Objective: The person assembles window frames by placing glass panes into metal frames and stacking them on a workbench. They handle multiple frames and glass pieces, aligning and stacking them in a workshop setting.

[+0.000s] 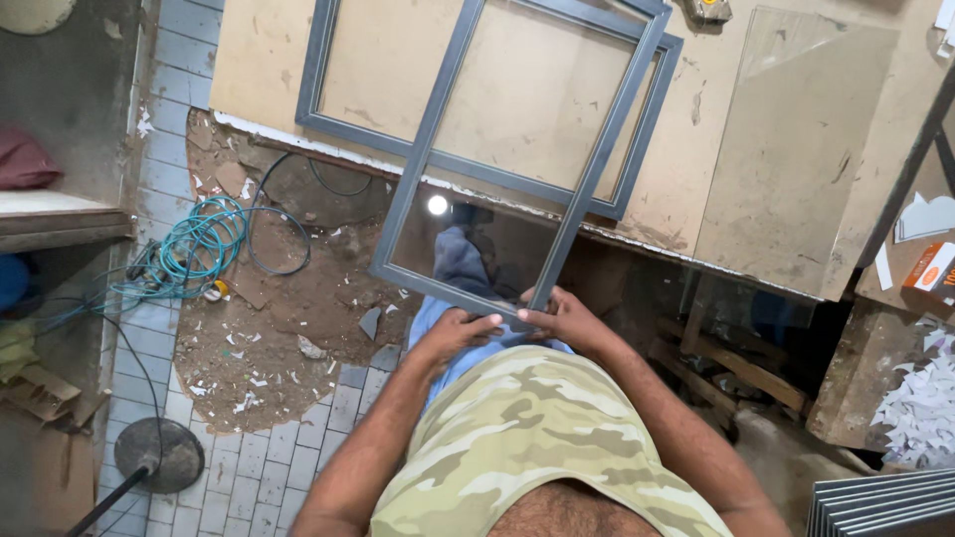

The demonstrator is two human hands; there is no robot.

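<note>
Here two grey metal frames show. One, the glazed frame (517, 149), is tilted up from the desk (686, 129), and its near bottom rail is gripped by both hands: the left hand (460, 330) curls its fingers over the rail from the left, and the right hand (562, 316) clamps the same rail just beside it, the two almost touching. The pane in it mirrors a bright light and a person's blue clothing. The second frame (328, 75) lies flat on the desk beneath, and the held frame crosses over its near rail. One loose glass sheet (796, 149) lies on the desk to the right, well apart from the hands. A stack of grey profiles (880, 507) sits at the lower right corner. On the floor to the left lie one coil of teal hose (204, 244), a black cable (288, 229), scattered white scraps and one round stand base (159, 454). An orange box (930, 273) rests at the right edge.
</note>
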